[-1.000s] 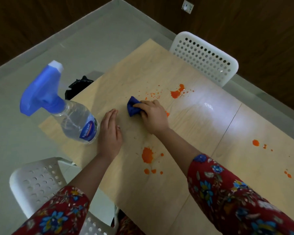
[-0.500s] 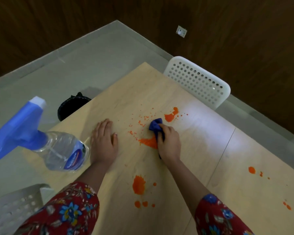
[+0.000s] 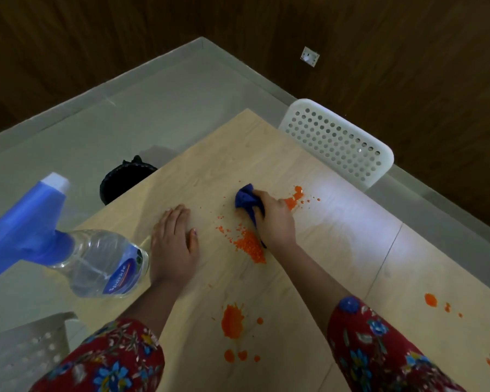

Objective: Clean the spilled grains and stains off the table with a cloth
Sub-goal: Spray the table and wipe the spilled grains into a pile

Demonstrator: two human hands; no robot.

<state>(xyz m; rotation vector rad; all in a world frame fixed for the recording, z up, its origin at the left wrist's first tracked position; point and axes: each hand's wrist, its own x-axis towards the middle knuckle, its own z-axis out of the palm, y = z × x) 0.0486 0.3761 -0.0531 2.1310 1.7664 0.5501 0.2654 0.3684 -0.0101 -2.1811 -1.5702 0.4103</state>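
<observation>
The small dark-blue cloth (image 3: 245, 200), bunched into a wad, sits on the pale wooden table (image 3: 337, 236) under the right hand (image 3: 275, 222), whose fingers curl round it. Just nearer than the cloth lies 1 heap of tiny orange grains (image 3: 251, 246). An orange stain (image 3: 293, 199) smears the wood just right of the cloth; a bigger orange splash (image 3: 232, 321) lies well nearer. The left hand (image 3: 173, 247) rests flat, fingers straight, left of the cloth.

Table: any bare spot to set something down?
Bare: the far corner of the table beside the white chair, and the stretch right of the right hand. Crowded: the middle, with cloth, grains and left hand.
</observation>
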